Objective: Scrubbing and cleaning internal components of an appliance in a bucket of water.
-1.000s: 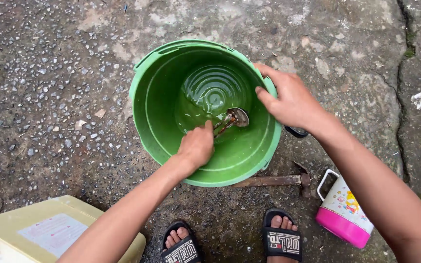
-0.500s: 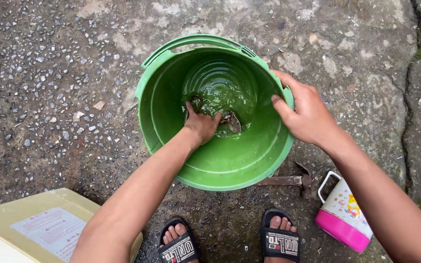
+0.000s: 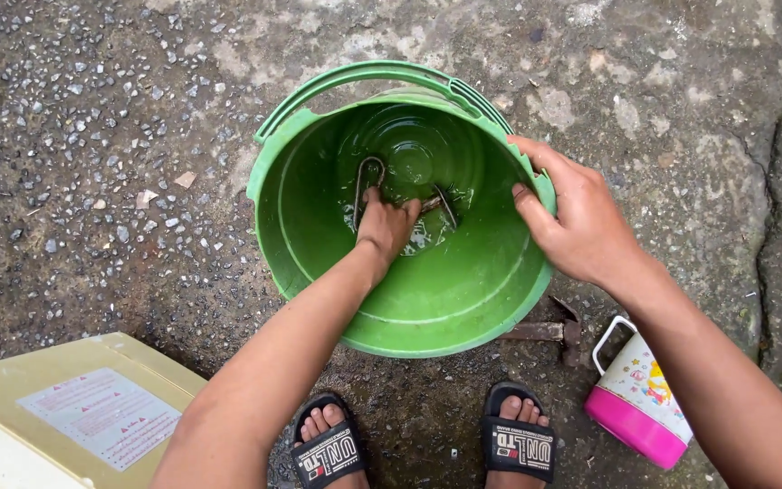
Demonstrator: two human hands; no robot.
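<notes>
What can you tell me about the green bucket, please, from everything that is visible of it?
The green bucket looks like smooth plastic, round, with a thick rim and a hinged green handle folded down at its far side. It stands on rough wet concrete, slightly tilted, with shallow water at the bottom. The right hand grips its rim; the left hand reaches inside among thin bent metal pieces.

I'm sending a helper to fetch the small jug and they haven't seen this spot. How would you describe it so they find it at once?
Start at the big round green plastic bucket on the wet concrete ground. Just past its lower right side, beyond the rusty metal hammer, lies the small plastic jug. It is the only white and pink thing there, with a cartoon print, a loop handle and a bright pink end.
</notes>
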